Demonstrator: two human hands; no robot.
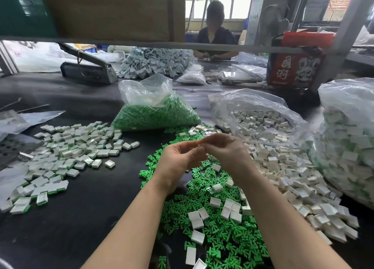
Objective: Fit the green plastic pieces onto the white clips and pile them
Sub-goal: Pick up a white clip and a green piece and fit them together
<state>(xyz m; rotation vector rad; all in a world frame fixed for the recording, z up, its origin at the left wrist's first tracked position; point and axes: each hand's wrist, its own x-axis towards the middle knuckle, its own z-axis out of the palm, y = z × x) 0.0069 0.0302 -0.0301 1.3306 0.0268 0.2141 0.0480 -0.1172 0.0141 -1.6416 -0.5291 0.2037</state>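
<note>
I see bright green pieces (212, 224), white clips (283, 167), black table (81, 218), white-and-green assembled pile (66, 153), clear bags (147, 92), red box (293, 68) with white print.

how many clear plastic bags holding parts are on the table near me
3: bag of green pieces ahead, bag of white clips right of it, bag of assembled clips far right; more bags lie farther back.
</note>
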